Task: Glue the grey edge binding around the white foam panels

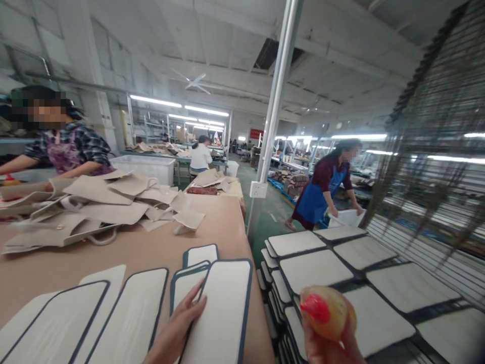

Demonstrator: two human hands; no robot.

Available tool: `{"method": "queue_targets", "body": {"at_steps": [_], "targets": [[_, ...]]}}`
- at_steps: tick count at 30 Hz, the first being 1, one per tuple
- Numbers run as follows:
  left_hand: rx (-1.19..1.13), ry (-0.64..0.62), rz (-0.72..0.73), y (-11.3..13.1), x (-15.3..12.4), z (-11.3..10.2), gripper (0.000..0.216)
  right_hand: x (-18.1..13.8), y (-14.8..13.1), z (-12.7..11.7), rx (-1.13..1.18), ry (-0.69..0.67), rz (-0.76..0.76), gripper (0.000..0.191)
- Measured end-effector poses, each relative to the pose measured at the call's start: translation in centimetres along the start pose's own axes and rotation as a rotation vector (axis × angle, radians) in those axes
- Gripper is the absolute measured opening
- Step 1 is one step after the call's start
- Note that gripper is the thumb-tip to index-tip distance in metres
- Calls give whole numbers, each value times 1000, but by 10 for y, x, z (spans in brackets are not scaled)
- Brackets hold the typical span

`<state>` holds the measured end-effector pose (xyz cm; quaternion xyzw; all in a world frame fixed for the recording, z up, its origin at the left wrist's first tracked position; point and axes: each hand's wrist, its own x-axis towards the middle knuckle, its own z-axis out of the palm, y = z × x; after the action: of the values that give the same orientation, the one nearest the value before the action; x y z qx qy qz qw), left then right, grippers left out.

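Note:
My left hand [181,323] grips a white rectangular panel with a dark border [223,308] by its left edge, thumb and fingers closed on it. Behind that panel, a few smaller dark-edged panels [200,254] lie on the table. More such panels [134,303] are spread to the left of the hand. My right hand [316,349] is wrapped round a yellowish squeeze bottle with a bright red tip [333,313]. The bottle is held over a stacked rack of white panels [312,270], its tip pointing left. The rest of the right hand runs out of frame.
Beige bag pieces [109,207] are piled on the brown table [151,253], where a co-worker in a plaid sleeve [89,144] stands. A metal pole [271,111] with a socket rises past the table's edge. Wire racks [432,126] tilt up at right, near a person in a blue apron [322,189].

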<state>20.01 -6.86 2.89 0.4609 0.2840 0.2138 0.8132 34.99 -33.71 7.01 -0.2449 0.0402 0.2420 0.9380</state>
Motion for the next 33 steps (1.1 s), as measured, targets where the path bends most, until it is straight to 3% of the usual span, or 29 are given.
{"method": "queue_targets", "body": {"at_steps": [2, 6, 9, 12, 18, 23, 33], "targets": [[81, -53, 104, 26, 5, 7, 76, 2, -7, 11, -7, 26, -6, 38], [414, -286, 296, 83, 6, 21, 53, -4, -15, 60, -83, 112, -235, 49], [772, -539, 381, 110, -5, 30, 39, -7, -23, 95, -223, 21, -387, 66], [1025, -716, 358, 127, -20, 38, 38, -6, -33, 113, -351, -128, -439, 76], [1051, -982, 155, 153, -36, 51, 33, -11, -40, 125, -546, -262, -361, 87], [1097, -1153, 59, 165, -51, 66, 37, -21, -32, 133, -591, -350, -233, 81], [1059, -1280, -37, 170, -77, 86, 37, -23, -19, 117, -608, -361, -183, 91]]}}
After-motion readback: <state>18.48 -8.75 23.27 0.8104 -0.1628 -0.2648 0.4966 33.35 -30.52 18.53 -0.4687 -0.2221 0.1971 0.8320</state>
